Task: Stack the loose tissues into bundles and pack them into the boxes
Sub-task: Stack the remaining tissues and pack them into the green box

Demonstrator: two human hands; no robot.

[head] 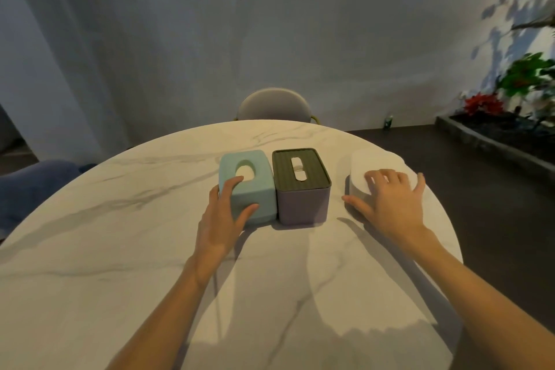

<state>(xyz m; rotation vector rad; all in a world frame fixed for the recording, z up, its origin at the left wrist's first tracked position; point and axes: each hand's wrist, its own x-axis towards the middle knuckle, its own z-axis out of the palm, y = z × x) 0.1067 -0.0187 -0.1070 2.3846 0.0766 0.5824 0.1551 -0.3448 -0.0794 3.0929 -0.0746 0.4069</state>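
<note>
The right hand (387, 201) covers the near part of the tissue stack (375, 165).

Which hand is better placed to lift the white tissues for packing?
The right hand, probably: it already rests flat on the tissue stack. The left hand grips the teal box, beyond the purple box.

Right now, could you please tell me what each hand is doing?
Left hand: grips the near left corner of the teal tissue box.
Right hand: open, fingers spread flat on the white tissue stack.
</note>
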